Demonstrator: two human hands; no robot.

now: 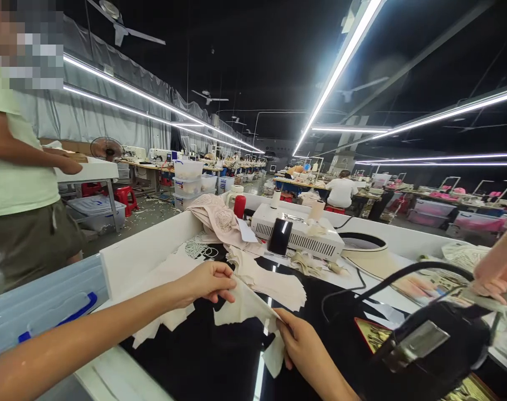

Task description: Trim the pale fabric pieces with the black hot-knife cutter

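Observation:
A cream fabric piece (pixel 247 306) stretches between my two hands above a glossy black tabletop (pixel 220 356). My left hand (pixel 209 283) pinches its upper left edge between thumb and fingers. With the thumb on top, my right hand (pixel 293 337) grips the lower right end, and a flap hangs below those fingers. Just behind lies a pile of pale cut fabric pieces (pixel 274 281). More cut pieces (pixel 165 326) are on the left, partly covered by my left forearm.
A white box-shaped machine (pixel 297 228), a black phone (pixel 279 236) and a red thread spool (pixel 239 206) stand behind. At right, another person's hand (pixel 493 273) is beside a blurred black bag-like object (pixel 429 345). Someone in a pale shirt (pixel 15 139) stands at left.

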